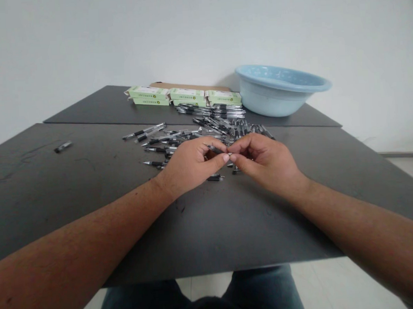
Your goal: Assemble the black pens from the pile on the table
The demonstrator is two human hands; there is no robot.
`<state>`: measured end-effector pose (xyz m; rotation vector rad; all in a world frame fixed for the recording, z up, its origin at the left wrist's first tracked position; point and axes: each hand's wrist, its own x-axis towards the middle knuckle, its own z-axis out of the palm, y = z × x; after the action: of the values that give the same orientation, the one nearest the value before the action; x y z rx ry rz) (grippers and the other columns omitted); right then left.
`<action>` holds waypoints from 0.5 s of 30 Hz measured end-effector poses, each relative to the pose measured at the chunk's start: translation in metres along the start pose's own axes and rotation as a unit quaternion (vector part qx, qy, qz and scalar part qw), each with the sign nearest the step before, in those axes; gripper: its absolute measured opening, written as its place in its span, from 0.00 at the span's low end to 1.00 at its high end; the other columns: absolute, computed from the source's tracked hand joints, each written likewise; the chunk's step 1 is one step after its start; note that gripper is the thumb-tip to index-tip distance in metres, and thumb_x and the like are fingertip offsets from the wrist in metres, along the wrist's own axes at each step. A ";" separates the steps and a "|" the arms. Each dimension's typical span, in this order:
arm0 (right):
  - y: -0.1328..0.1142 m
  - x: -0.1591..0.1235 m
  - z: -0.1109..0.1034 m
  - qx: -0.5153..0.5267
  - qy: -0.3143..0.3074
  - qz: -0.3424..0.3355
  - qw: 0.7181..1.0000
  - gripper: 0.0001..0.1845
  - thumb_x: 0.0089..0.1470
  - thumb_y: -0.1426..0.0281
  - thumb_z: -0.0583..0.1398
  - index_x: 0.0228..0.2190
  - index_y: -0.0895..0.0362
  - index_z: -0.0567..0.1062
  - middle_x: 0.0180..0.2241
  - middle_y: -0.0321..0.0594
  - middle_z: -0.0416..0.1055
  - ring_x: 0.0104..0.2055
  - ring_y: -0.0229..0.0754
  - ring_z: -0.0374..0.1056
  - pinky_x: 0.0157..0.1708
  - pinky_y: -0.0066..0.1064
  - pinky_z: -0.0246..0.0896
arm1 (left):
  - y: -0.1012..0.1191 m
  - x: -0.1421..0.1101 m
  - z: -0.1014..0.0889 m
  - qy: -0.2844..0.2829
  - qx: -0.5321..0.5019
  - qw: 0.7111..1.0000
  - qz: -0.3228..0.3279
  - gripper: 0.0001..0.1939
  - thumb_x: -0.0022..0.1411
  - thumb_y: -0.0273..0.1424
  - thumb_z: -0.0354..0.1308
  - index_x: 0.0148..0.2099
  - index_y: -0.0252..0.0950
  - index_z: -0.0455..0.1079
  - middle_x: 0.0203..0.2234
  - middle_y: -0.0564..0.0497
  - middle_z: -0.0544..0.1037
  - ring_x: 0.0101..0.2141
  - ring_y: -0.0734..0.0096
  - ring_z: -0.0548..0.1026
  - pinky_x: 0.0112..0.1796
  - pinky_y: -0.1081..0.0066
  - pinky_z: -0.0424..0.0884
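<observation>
L hand (pixel 196 162) and R hand (pixel 267 160), both bare, meet above the dark grey flat-topped table (pixel 231 227), w/ one slim black-and-clear plastic pen (pixel 215 149) between them. L grip: narrow, thumb vs. index on the pen's dark section, prob. to steady it. R grip: likewise narrow, thumb & index closed at the pale pointed end, prob. for fine control of so small a part; whether a separate piece is pinched there can't be told, the fingers hiding most of it. Loose heap of black-and-clear plastic pens (pixel 186 136) lies just beyond the hands, i.e. within easy reach. Behind it, a tidier bundle of similar slim pens (pixel 227 112) lies roughly parallel, presumably for order. Farther back: pale green rectangular cardboard boxes (pixel 151 96) in low stacks and, to their R, a light blue round plastic basin (pixel 276 95), both prob. set there to stay out of the forearms' way. Far L: a short black-and-clear piece (pixel 63 146), well apart from the heap; reason unclear.
</observation>
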<state>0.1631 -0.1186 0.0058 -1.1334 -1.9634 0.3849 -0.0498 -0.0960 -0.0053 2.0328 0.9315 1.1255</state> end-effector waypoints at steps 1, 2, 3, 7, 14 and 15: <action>0.001 0.000 0.000 0.002 -0.002 0.001 1.000 0.03 0.59 0.68 0.67 0.37 0.50 0.81 0.33 0.36 0.81 0.33 0.43 0.75 0.35 0.35 0.69 | 0.001 0.000 0.000 0.004 0.007 1.000 0.003 0.07 0.63 0.35 0.66 0.41 0.37 0.81 0.30 0.52 0.83 0.31 0.70 0.80 0.32 0.73 0.73; 0.001 0.000 0.000 0.004 -0.004 0.001 1.000 0.03 0.59 0.67 0.67 0.37 0.50 0.81 0.33 0.36 0.81 0.33 0.43 0.75 0.35 0.35 0.69 | 0.001 0.000 0.000 0.007 0.015 1.000 0.005 0.07 0.63 0.34 0.66 0.40 0.37 0.81 0.29 0.52 0.83 0.30 0.71 0.79 0.31 0.73 0.72; 0.001 0.000 0.000 0.005 -0.006 0.003 1.000 0.03 0.58 0.67 0.67 0.37 0.50 0.80 0.33 0.36 0.81 0.33 0.43 0.75 0.35 0.35 0.69 | 0.002 0.001 -0.001 0.010 0.024 1.000 0.006 0.07 0.62 0.34 0.66 0.40 0.37 0.81 0.29 0.53 0.83 0.29 0.71 0.79 0.31 0.73 0.72; 0.002 0.000 0.001 0.025 -0.016 0.004 1.000 0.05 0.59 0.65 0.68 0.37 0.51 0.79 0.34 0.37 0.80 0.34 0.43 0.74 0.35 0.35 0.70 | 0.005 0.002 -0.002 0.009 0.030 0.999 -0.010 0.06 0.61 0.33 0.65 0.38 0.37 0.81 0.24 0.54 0.80 0.24 0.73 0.75 0.27 0.73 0.67; 0.013 -0.003 0.011 0.102 -0.076 0.004 0.992 0.13 0.60 0.65 0.67 0.46 0.50 0.73 0.34 0.34 0.79 0.34 0.41 0.75 0.36 0.34 0.69 | 0.009 0.004 -0.002 0.012 0.022 0.999 -0.028 0.09 0.60 0.35 0.64 0.37 0.36 0.81 0.23 0.53 0.80 0.23 0.73 0.73 0.25 0.73 0.65; 0.014 -0.003 0.012 0.107 -0.080 0.007 0.991 0.13 0.61 0.65 0.67 0.46 0.49 0.73 0.32 0.33 0.79 0.33 0.41 0.75 0.36 0.34 0.69 | 0.009 0.004 -0.002 0.017 0.029 0.999 -0.028 0.09 0.60 0.36 0.64 0.36 0.36 0.81 0.23 0.53 0.80 0.23 0.73 0.73 0.25 0.73 0.65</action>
<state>0.1631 -0.1121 -0.0118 -1.0052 -1.9957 0.6952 -0.0478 -0.0973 0.0047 2.0265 1.0440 1.1169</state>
